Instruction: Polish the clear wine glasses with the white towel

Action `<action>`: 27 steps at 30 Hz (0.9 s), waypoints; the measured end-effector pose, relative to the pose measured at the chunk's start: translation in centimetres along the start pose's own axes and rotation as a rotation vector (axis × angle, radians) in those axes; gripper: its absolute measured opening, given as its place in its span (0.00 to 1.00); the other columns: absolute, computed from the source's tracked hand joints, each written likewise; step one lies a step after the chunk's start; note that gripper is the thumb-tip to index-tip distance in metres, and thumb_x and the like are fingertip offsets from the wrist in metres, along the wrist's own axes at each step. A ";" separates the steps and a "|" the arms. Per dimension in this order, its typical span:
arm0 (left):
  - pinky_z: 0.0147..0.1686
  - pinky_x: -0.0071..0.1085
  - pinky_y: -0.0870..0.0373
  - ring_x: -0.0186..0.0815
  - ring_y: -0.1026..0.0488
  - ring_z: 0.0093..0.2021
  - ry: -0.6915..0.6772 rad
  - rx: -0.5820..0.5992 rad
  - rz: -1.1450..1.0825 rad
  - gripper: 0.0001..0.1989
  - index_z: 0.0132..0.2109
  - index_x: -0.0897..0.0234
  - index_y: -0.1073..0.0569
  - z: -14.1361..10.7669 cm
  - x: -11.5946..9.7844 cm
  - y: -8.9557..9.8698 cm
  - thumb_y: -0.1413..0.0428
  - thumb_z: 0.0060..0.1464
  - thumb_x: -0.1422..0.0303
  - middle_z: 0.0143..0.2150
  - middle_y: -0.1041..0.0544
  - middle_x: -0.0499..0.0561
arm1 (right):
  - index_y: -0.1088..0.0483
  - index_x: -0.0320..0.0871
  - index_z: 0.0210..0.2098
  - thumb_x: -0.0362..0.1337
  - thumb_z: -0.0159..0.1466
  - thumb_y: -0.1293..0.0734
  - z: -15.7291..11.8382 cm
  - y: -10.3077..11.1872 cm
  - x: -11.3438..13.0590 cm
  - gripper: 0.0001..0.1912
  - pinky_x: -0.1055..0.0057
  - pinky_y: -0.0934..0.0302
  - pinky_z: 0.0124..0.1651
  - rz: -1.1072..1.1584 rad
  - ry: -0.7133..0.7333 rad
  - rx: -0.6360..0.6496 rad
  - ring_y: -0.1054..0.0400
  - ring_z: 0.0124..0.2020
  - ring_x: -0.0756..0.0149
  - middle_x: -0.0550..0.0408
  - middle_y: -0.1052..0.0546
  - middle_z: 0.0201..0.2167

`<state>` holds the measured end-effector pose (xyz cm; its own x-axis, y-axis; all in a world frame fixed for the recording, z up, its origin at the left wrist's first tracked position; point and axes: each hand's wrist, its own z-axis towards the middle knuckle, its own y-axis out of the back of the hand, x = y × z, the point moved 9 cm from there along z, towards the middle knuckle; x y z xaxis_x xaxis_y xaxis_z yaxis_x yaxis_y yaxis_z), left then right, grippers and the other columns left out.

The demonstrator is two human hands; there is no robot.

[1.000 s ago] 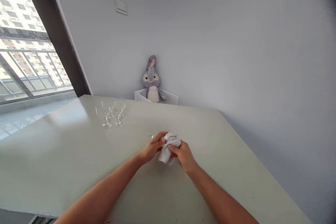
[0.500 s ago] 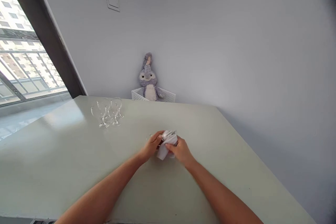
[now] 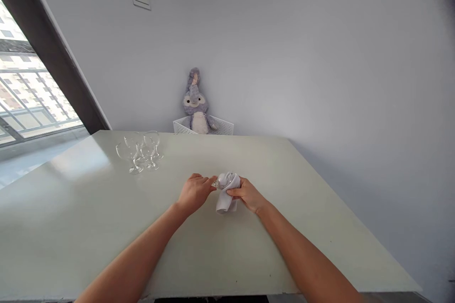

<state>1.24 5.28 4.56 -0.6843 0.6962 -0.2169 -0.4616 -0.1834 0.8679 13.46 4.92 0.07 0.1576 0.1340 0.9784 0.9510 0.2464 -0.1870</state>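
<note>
The left hand [image 3: 195, 192] has shifted outward from the cloth [image 3: 224, 202]; its fingers now close on the exposed end of a glass [image 3: 215, 183]. The right hand [image 3: 249, 194] grips the cloth, bunched over that glass above the counter [image 3: 270, 165]. Farther off, stemmed glasses [image 3: 148, 152] stand upright; beyond, a plush toy [image 3: 199, 122] sits in a basket [image 3: 226, 128].

Desk [image 3: 284, 175]: pale grey-green, broad and smooth, with a slight gloss; its right edge slants away to a far corner.
Glasses [image 3: 128, 152]: clear, stemmed, standing upright on their feet in a close group; probably four, though the see-through bowls overlap and blur the count.
Glasses' place: far left part of the desk, near its back edge.
Sheen [image 3: 80, 157]: bright reflection left of the glasses.
Specks [image 3: 236, 281]: tiny, dark, a few toward the near edge.
</note>
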 end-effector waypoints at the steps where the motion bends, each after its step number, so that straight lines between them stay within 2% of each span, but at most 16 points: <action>1: 0.40 0.34 0.37 0.34 0.29 0.30 0.090 0.031 -0.078 0.13 0.47 0.58 0.30 0.0 0.9 -0.3 0.51 0.55 0.65 0.28 0.25 0.49 | 0.29 0.41 0.35 0.31 0.46 0.32 0.0 0.3 1.0 0.15 0.67 0.39 0.36 -0.115 0.073 0.006 0.33 0.32 0.65 0.56 0.26 0.29; 4: 0.27 0.26 0.38 0.32 0.30 0.27 0.376 0.174 -0.373 0.14 0.46 0.55 0.29 -0.5 2.9 -2.2 0.51 0.52 0.62 0.28 0.25 0.46 | 0.28 0.42 0.36 0.29 0.49 0.37 -0.1 1.3 3.5 0.15 0.68 0.43 0.42 -0.411 0.266 -0.058 0.35 0.37 0.65 0.58 0.27 0.32; 6: 0.22 0.24 0.40 0.30 0.32 0.24 0.515 0.263 -0.565 0.15 0.45 0.57 0.28 -0.9 3.3 -3.5 0.51 0.51 0.62 0.27 0.26 0.45 | 0.28 0.43 0.37 0.28 0.50 0.40 0.1 2.1 4.0 0.16 0.69 0.44 0.42 -0.504 0.319 -0.130 0.35 0.37 0.65 0.58 0.27 0.32; 8: 0.20 0.23 0.41 0.29 0.34 0.23 0.602 0.290 -0.698 0.17 0.45 0.60 0.28 -1.3 3.4 -4.1 0.50 0.49 0.62 0.27 0.26 0.46 | 0.28 0.43 0.38 0.29 0.51 0.41 0.3 3.1 3.8 0.16 0.69 0.43 0.41 -0.521 0.327 -0.221 0.35 0.37 0.65 0.58 0.27 0.33; 10: 0.19 0.23 0.42 0.28 0.35 0.22 0.661 0.262 -0.779 0.19 0.45 0.63 0.28 -1.4 3.8 -4.1 0.49 0.48 0.59 0.27 0.26 0.48 | 0.29 0.43 0.38 0.30 0.52 0.41 0.0 4.7 3.9 0.16 0.68 0.43 0.41 -0.512 0.341 -0.355 0.34 0.37 0.64 0.56 0.27 0.33; 13: 0.19 0.23 0.42 0.28 0.35 0.22 0.741 0.152 -0.807 0.21 0.46 0.65 0.28 -1.7 5.2 -3.4 0.50 0.48 0.57 0.28 0.26 0.49 | 0.30 0.43 0.40 0.33 0.56 0.43 -1.5 6.6 5.3 0.15 0.65 0.42 0.43 -0.578 0.426 -0.582 0.34 0.39 0.61 0.53 0.26 0.35; 15: 0.20 0.23 0.42 0.28 0.35 0.22 0.781 0.090 -0.759 0.22 0.46 0.65 0.29 -1.9 6.1 -2.9 0.51 0.48 0.56 0.29 0.26 0.50 | 0.32 0.44 0.43 0.36 0.58 0.44 -2.7 5.8 6.7 0.16 0.62 0.44 0.46 -0.725 0.544 -0.632 0.35 0.43 0.58 0.51 0.27 0.40; 16: 0.21 0.24 0.42 0.28 0.35 0.22 0.786 0.087 -0.717 0.21 0.47 0.64 0.30 -1.9 6.4 -2.8 0.51 0.49 0.57 0.29 0.26 0.50 | 0.33 0.44 0.46 0.37 0.59 0.44 -3.0 4.4 7.3 0.17 0.61 0.45 0.48 -0.836 0.610 -0.588 0.37 0.47 0.57 0.50 0.28 0.44; 18: 0.22 0.25 0.41 0.29 0.33 0.23 0.745 0.115 -0.571 0.19 0.46 0.63 0.30 -1.9 6.2 -2.6 0.52 0.50 0.60 0.30 0.25 0.49 | 0.37 0.44 0.52 0.41 0.60 0.42 -3.2 0.2 7.2 0.21 0.58 0.51 0.54 -1.098 0.723 -0.372 0.42 0.52 0.55 0.49 0.31 0.49; 20: 0.25 0.26 0.41 0.32 0.31 0.26 0.621 0.165 -0.335 0.13 0.41 0.62 0.27 -1.5 5.1 -2.5 0.51 0.50 0.64 0.29 0.25 0.50 | 0.40 0.46 0.54 0.44 0.61 0.42 -3.3 -3.9 5.7 0.23 0.55 0.59 0.58 -1.314 0.782 -0.133 0.46 0.56 0.55 0.50 0.33 0.52; 22: 0.28 0.27 0.41 0.35 0.29 0.29 0.452 0.191 -0.102 0.08 0.33 0.64 0.27 -1.1 3.3 -2.4 0.51 0.48 0.70 0.28 0.25 0.52 | 0.39 0.49 0.53 0.42 0.62 0.43 -3.4 -5.9 4.7 0.20 0.54 0.65 0.60 -1.412 0.796 -0.062 0.46 0.56 0.56 0.53 0.32 0.51; 24: 0.30 0.29 0.41 0.36 0.29 0.30 0.271 0.185 0.030 0.07 0.28 0.64 0.29 -0.8 1.2 -2.4 0.51 0.48 0.73 0.28 0.25 0.53 | 0.35 0.49 0.50 0.38 0.63 0.44 -3.2 -5.9 4.8 0.17 0.54 0.62 0.59 -1.400 0.766 -0.117 0.43 0.53 0.58 0.54 0.29 0.49; 27: 0.32 0.31 0.40 0.36 0.29 0.30 0.016 0.107 0.064 0.10 0.29 0.65 0.29 -0.6 -1.7 -2.1 0.53 0.54 0.71 0.26 0.26 0.54 | 0.30 0.46 0.42 0.38 0.63 0.45 -2.5 -3.1 5.6 0.14 0.60 0.49 0.51 -1.216 0.644 -0.263 0.37 0.46 0.59 0.52 0.27 0.43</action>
<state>3.05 4.05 2.79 -0.7197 0.6742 -0.1658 -0.3547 -0.1517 0.9226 12.08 2.51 6.32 -0.7662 -0.5067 0.3953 0.5885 -0.3062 0.7482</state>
